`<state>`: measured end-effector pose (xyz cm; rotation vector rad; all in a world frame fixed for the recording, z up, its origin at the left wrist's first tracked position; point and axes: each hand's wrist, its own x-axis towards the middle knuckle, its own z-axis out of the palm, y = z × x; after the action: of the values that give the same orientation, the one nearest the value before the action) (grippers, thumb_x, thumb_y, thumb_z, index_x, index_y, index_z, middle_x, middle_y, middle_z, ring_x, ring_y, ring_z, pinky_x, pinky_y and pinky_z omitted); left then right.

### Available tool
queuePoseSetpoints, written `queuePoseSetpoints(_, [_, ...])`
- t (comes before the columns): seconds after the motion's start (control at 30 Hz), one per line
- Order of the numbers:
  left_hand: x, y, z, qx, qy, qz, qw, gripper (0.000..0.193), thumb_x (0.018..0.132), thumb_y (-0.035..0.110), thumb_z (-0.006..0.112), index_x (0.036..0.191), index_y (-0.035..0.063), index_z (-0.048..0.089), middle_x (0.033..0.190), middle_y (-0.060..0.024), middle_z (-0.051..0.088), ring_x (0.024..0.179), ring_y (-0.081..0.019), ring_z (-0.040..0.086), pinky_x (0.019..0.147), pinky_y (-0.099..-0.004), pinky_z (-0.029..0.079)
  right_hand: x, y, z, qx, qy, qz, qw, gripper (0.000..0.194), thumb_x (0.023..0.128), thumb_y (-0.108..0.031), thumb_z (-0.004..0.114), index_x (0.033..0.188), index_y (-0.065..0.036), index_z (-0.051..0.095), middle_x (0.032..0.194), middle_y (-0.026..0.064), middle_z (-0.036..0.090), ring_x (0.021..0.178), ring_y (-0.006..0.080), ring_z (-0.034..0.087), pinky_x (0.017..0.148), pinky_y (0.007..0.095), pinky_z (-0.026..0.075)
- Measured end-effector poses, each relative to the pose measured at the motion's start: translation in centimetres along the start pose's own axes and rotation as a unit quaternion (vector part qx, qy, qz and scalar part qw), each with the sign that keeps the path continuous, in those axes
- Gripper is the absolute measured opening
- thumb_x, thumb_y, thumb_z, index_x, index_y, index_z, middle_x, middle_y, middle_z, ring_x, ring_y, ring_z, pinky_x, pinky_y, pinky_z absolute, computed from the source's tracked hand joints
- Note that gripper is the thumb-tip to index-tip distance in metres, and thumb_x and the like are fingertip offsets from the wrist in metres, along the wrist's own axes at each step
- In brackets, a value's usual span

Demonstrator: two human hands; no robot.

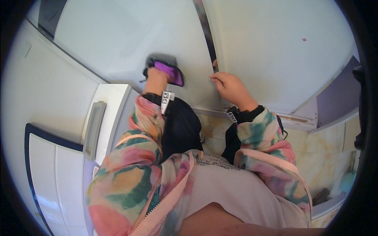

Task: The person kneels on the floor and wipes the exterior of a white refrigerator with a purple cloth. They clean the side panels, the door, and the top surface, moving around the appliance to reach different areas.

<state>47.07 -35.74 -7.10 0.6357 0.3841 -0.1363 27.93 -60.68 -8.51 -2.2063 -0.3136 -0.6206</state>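
Note:
A grey cleaning mitt [161, 60] with a purple lining covers most of my left hand [158, 76]. It rests against a glossy white door panel [130, 38], slightly blurred, and my fingers are hidden inside it. At the lower end of a narrow dark strip [206, 32] between two panels is my right hand [231, 87]. Its fingers are bent close together at the edge of the right white panel [271, 44]; whether they grip that edge is unclear. A bit of a finger or its reflection shows in the strip just above.
A white drawer front with a grey handle [95, 129] stands out at the left, near my left forearm. Below it is a white panel with a dark frame [44, 156]. Marbled floor tiles [319, 150] run to the right, beside an open purple-grey recess [338, 94].

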Motion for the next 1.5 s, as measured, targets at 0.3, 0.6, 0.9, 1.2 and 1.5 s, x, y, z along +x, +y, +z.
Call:
queuePoseSetpoints(0.3, [-4.9, 4.7, 10.7, 0.028, -0.087, 0.394, 0.915, 0.033, 0.097, 0.026, 0.045, 0.119, 0.0075, 0.061, 0.116, -0.0119, 0.064, 0.103, -0.0282, 0.063, 0.094, -0.0418, 0.052, 0.1, -1.8, -0.6, 0.013, 0.011, -0.047, 0.999, 0.021, 0.091, -0.011, 0.054, 0.105, -0.005, 0.068, 0.1, 0.0165, 0.069, 0.092, 0.0366, 0.065, 0.08, 0.0442, 0.053])
queuePoseSetpoints(0.6, [-9.0, -4.8, 11.1, 0.382, -0.14, 0.755, 0.514, 0.071, 0.082, 0.009, 0.063, 0.147, 0.0007, 0.036, 0.15, -0.0222, 0.036, 0.142, -0.0423, 0.027, 0.118, -0.0494, 0.019, 0.5, -2.8, -1.6, 0.062, 0.137, -0.082, 0.985, 0.016, 0.086, -0.003, 0.056, 0.097, -0.002, 0.068, 0.092, 0.0139, 0.068, 0.082, 0.0323, 0.066, 0.073, 0.0385, 0.053])
queuePoseSetpoints(0.9, [-7.0, -11.4, 3.9, 0.532, -0.212, 0.728, 0.377, 0.064, 0.076, 0.015, 0.062, 0.139, 0.0069, 0.052, 0.146, -0.0214, 0.04, 0.141, -0.047, 0.028, 0.116, -0.0584, 0.018, 0.3, -2.9, -2.3, 0.117, 0.213, -0.037, 0.969, 0.012, 0.084, -0.001, 0.057, 0.09, -0.002, 0.068, 0.083, 0.0132, 0.068, 0.075, 0.0283, 0.067, 0.067, 0.0345, 0.052])
queuePoseSetpoints(1.2, [-5.8, -14.1, -1.6, 0.539, -0.234, 0.721, 0.367, 0.063, 0.065, -0.006, 0.06, 0.126, 0.0089, 0.061, 0.127, -0.0146, 0.051, 0.122, -0.0373, 0.046, 0.106, -0.0453, 0.037, 0.1, -1.4, -0.6, 0.029, 0.054, 0.038, 0.997, 0.039, 0.083, -0.013, 0.06, 0.122, -0.006, 0.058, 0.099, 0.0186, 0.064, 0.09, 0.0377, 0.063, 0.084, 0.0425, 0.052])
queuePoseSetpoints(1.5, [-12.3, -10.5, 5.0, 0.516, -0.221, 0.478, 0.675, 0.046, 0.072, -0.002, 0.059, 0.117, 0.0028, 0.057, 0.111, -0.0187, 0.055, 0.105, -0.0367, 0.054, 0.096, -0.0406, 0.044, 0.3, -2.5, -0.7, -0.078, 0.115, -0.161, 0.977, 0.086, 0.071, -0.011, 0.075, 0.149, -0.013, 0.038, 0.135, 0.0177, 0.048, 0.123, 0.0399, 0.048, 0.106, 0.0494, 0.039])
